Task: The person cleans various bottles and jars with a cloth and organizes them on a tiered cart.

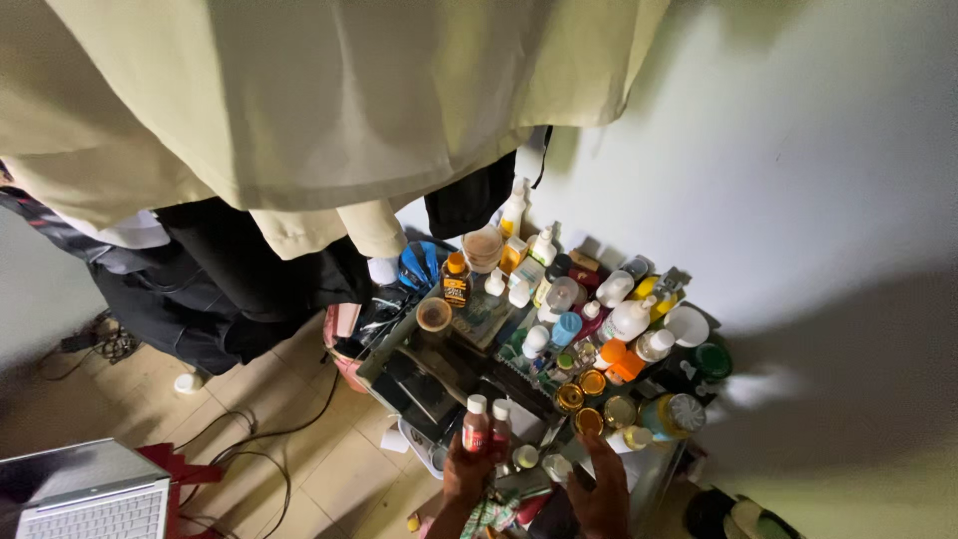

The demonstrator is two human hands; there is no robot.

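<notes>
At the bottom middle of the head view, my left hand grips two small reddish bottles with white caps, held upright. My right hand hovers beside it, fingers spread and empty, its fingertips close to a gold-lidded jar at the near edge of a small crowded table. The table carries several bottles, jars and tubs: white bottles, an orange-capped bottle, a blue-capped one, and a green lid.
Pale cream garments and dark clothes hang above and left of the table. A white wall stands behind. A laptop sits at the bottom left. Cables trail over the tiled floor.
</notes>
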